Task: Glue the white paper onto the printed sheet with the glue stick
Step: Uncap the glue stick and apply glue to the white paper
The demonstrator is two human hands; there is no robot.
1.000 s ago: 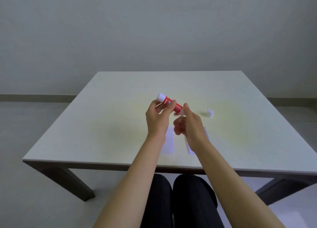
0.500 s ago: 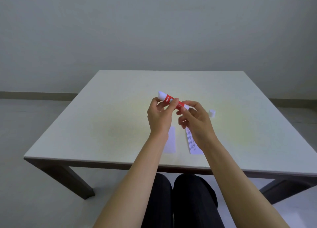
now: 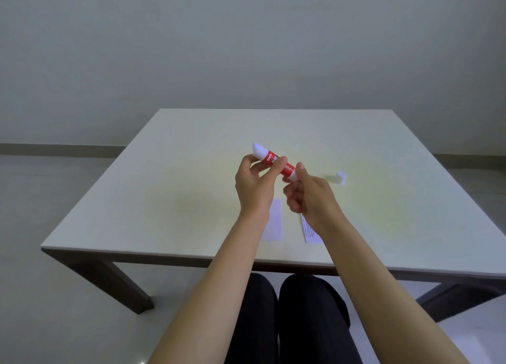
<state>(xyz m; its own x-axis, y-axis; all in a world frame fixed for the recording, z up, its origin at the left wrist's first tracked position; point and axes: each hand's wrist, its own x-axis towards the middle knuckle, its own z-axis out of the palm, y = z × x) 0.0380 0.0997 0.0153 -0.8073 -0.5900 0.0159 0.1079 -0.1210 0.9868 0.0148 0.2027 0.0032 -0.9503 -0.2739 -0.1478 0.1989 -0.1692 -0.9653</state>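
1. Right now the glue stick [image 3: 274,162] is being held up in the air over the worktop [image 3: 169,194], tilted, with its white glue tip pointing up and away.
2. The red middle of the tube is being pinched by the left hand [image 3: 254,188], with thumb and fingers pressed around it.
3. The white knob at the bottom end is being pinched by the right hand [image 3: 309,196]; it looks like the knob is being gripped for turning, to push more glue out.
4. The small white cap [image 3: 340,178] is lying off to the right on the worktop, well apart from both hands.
5. The white paper [image 3: 273,222] is lying flat near the front edge, partly hidden by the left wrist.
6. The printed sheet [image 3: 310,231] is lying just beside it on the right, partly hidden by the right wrist. The two strips are not touching.
7. The tube is probably light, hard and a bit smooth, so the red body is the best place for the grip.
8. The glue tip is likely soft and sticky, so it should be pressed gently.
9. Both strips are likely thin and floppy, so one end should be held down while glue is being rubbed on.
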